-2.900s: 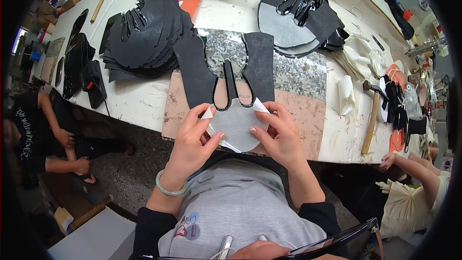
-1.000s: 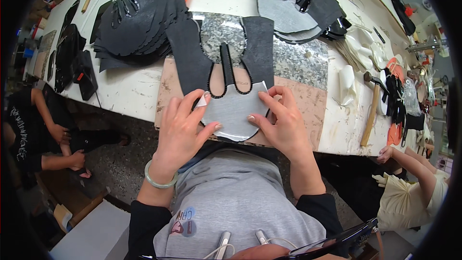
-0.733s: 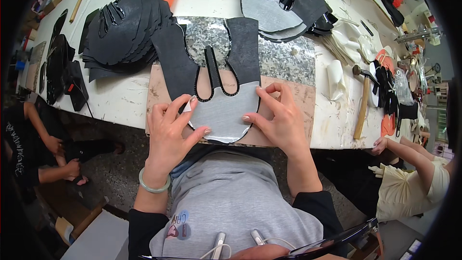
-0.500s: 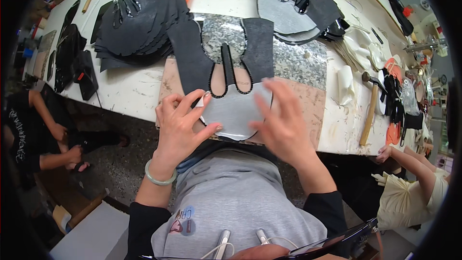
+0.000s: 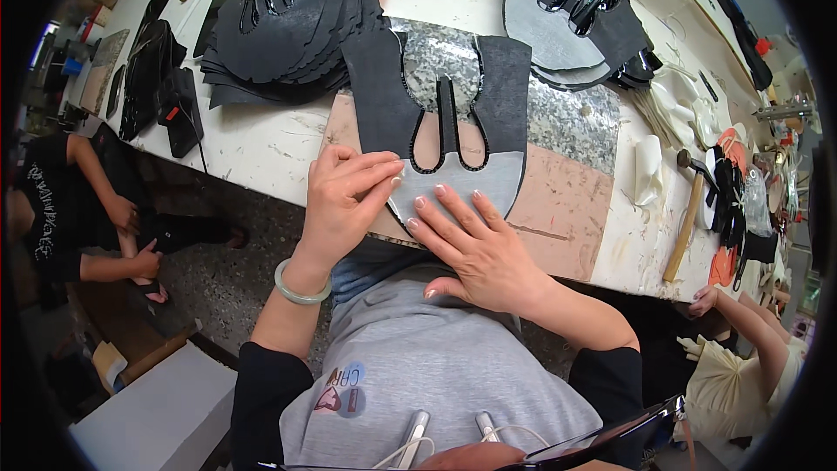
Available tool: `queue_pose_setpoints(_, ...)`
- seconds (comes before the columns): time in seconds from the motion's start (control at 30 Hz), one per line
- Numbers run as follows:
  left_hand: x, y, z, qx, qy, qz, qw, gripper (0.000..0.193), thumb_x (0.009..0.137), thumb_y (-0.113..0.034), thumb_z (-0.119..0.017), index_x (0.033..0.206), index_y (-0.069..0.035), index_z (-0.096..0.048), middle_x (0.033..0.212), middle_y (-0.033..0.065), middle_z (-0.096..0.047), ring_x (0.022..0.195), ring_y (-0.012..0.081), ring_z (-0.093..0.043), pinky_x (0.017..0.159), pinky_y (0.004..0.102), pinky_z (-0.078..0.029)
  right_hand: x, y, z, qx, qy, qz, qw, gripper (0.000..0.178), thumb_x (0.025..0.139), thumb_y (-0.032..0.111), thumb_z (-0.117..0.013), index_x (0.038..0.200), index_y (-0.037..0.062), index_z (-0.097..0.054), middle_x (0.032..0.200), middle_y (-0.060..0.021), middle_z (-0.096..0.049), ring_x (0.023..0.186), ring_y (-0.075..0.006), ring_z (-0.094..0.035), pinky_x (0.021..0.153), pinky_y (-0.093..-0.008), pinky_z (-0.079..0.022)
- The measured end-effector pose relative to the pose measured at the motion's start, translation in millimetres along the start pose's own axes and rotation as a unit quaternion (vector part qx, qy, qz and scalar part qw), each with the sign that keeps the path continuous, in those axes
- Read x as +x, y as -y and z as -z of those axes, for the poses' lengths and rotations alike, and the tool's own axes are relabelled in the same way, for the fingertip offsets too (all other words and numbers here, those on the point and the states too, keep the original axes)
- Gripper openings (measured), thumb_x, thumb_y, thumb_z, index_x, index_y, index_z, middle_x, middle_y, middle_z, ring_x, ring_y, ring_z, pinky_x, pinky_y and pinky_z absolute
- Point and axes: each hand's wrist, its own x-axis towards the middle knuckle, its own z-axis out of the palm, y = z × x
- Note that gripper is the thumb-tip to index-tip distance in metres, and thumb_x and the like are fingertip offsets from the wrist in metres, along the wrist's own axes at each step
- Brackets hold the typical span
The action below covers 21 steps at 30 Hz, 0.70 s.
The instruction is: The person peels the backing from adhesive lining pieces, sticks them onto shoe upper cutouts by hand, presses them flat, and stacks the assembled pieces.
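A black leather shoe upper point(image 5: 375, 113) lies flat in front of me, its near part covered by a smooth grey lining point(image 5: 497, 183). Two looped cut-outs with shiny black edges flank its narrow tongue strip point(image 5: 447, 122). My right hand point(image 5: 484, 262) lies flat on the grey part, fingers spread and thumb apart, holding nothing. At the left edge of that part, my left hand point(image 5: 349, 196) has thumb and fingers pinched together; what lies between the fingertips is too small to make out.
Under the upper are a pinkish board point(image 5: 558, 235) and a speckled stone slab point(image 5: 575, 126). Stacked black pieces point(image 5: 288, 44) stand back left, more grey-and-black uppers point(image 5: 558, 35) back right. A hammer point(image 5: 684, 227) lies at the right. People point(image 5: 741, 358) sit on both sides.
My right hand has come down flat on the grey lining. The left fingers have closed into a pinch at its edge. The whole view has shifted, moving the table rightward in the picture.
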Motion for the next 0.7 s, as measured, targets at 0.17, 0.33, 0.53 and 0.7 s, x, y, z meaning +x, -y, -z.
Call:
queue_pose_setpoints(0.17,-2.7,0.4,1.6,0.136,-0.026,-0.029,0.990,0.023,0.079,-0.012,-0.075,0.102,-0.008,-0.077,0.124,0.0068,-0.065,0.105,0.0264,-0.047,0.095,0.0367,-0.038,0.2,-0.3,4.0,0.002,0.015,0.000,1.000,0.090,0.080,0.065,-0.058,0.149,0.0105,-0.037,0.158,-0.0084,-0.029,0.149,-0.0286,-0.019,0.118,-0.0500,-0.020)
queue_pose_setpoints(0.33,-3.2,-2.8,-6.5,0.184,-0.059,0.000,0.981,0.028,0.080,-0.011,-0.074,0.108,-0.008,-0.074,0.124,0.0065,-0.061,0.109,0.0285,-0.044,0.098,0.0392,-0.036,1.0,0.6,4.3,-0.018,0.025,0.005,1.000,0.092,0.079,0.062,-0.060,0.148,0.0064,-0.038,0.158,-0.0111,-0.028,0.149,-0.0303,-0.018,0.118,-0.0503,-0.021)
queue_pose_setpoints(0.53,-2.5,-1.9,-2.0,0.154,-0.059,0.001,0.986,0.032,0.078,-0.012,-0.075,0.109,-0.006,-0.072,0.115,0.0066,-0.063,0.112,0.0288,-0.045,0.098,0.0405,-0.036,0.6,-0.9,4.6,-0.014,0.023,0.010,1.000,0.091,0.079,0.061,-0.060,0.147,0.0050,-0.038,0.158,-0.0119,-0.028,0.149,-0.0308,-0.019,0.118,-0.0504,-0.021)
queue_pose_setpoints(0.7,-2.6,-4.0,-1.8,0.158,-0.040,-0.027,0.986,0.031,0.076,-0.011,-0.077,0.105,-0.006,-0.072,0.110,0.0061,-0.064,0.113,0.0296,-0.045,0.098,0.0411,-0.037,0.5,-0.6,3.9,-0.011,0.020,0.008,1.000,0.090,0.080,0.060,-0.060,0.148,0.0051,-0.038,0.158,-0.0114,-0.029,0.149,-0.0304,-0.018,0.118,-0.0504,-0.020)
